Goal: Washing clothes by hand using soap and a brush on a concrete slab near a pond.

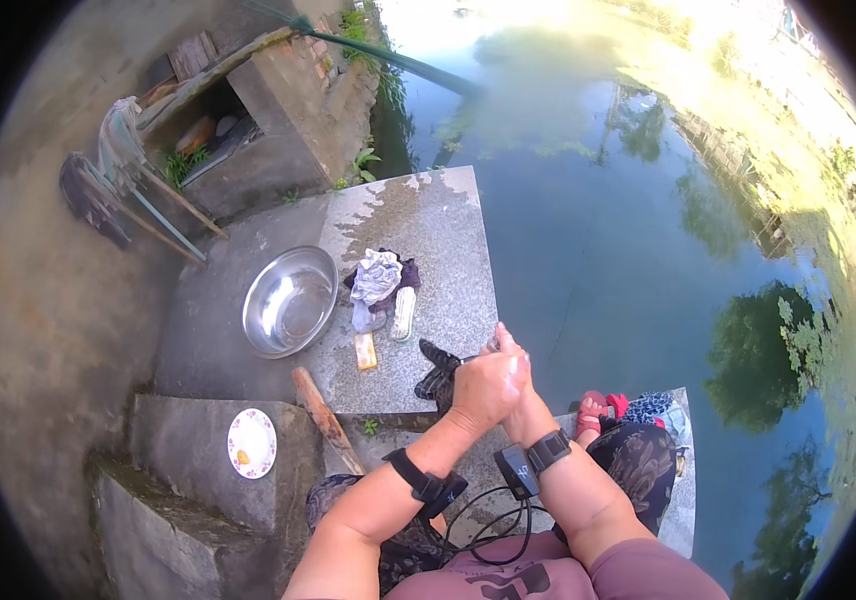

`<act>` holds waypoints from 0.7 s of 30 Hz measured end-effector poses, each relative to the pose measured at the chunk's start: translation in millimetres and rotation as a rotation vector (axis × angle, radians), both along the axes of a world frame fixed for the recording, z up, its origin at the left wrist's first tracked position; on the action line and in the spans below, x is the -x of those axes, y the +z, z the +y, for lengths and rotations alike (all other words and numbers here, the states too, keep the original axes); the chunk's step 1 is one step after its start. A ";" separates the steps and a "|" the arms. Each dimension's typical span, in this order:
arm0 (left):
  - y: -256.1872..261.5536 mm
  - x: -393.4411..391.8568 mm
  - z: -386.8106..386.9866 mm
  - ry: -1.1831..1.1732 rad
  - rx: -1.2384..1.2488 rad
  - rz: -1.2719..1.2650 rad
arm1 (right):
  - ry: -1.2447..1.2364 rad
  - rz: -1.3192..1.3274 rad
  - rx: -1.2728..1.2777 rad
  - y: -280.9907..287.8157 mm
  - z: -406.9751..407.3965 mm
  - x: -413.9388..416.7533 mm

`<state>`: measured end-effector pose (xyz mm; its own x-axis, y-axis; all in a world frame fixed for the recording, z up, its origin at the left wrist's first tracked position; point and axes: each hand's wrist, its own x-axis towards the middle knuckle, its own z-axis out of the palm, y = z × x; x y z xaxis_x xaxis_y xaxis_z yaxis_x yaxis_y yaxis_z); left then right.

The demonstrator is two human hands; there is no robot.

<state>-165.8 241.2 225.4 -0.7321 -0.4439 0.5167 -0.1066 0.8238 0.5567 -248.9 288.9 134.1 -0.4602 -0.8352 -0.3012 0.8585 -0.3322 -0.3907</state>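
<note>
My left hand (482, 384) is closed at the edge of the granite slab (454, 225), pressed against my right hand (515, 358). A bunched dark cloth (439, 367) hangs from the left side of my left hand and seems to be gripped in it. Whether my right fingers also hold the cloth is hidden. White foam shows on the skin. Left of the hands lie a yellowish bar of soap (366, 351), a white scrub brush (403, 313) and a pile of light and dark wet cloths (379, 277).
A steel basin (291, 301) stands left of the cloths. Nearer me are a wooden bat (327, 416) and a flowered plate (252, 442) with a small yellowish piece. More clothes (657, 411) lie by my sandalled foot. Water (585, 300) borders the slab; mops (124, 165) lean at upper left.
</note>
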 end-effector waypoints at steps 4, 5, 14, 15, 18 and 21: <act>-15.3 -5.5 -14.0 0.106 0.020 -0.053 | 0.043 -0.121 -0.025 18.0 -3.9 -31.0; -18.7 -6.0 -23.0 0.138 0.031 -0.063 | 0.032 -0.136 -0.176 43.9 -10.5 -46.7; -0.7 -2.6 30.8 -0.026 -0.104 -0.064 | -0.041 -0.014 -0.043 -3.7 7.2 3.4; -0.9 0.6 29.6 -0.022 -0.100 -0.028 | 0.024 -0.045 0.025 -5.1 8.8 5.9; -24.7 -4.9 -24.8 0.241 -0.056 -0.112 | -0.041 -0.081 -0.137 60.6 -3.2 -53.0; -20.5 -11.9 -56.5 0.324 -0.192 -0.172 | 0.166 -0.080 -0.257 62.4 -7.2 -52.4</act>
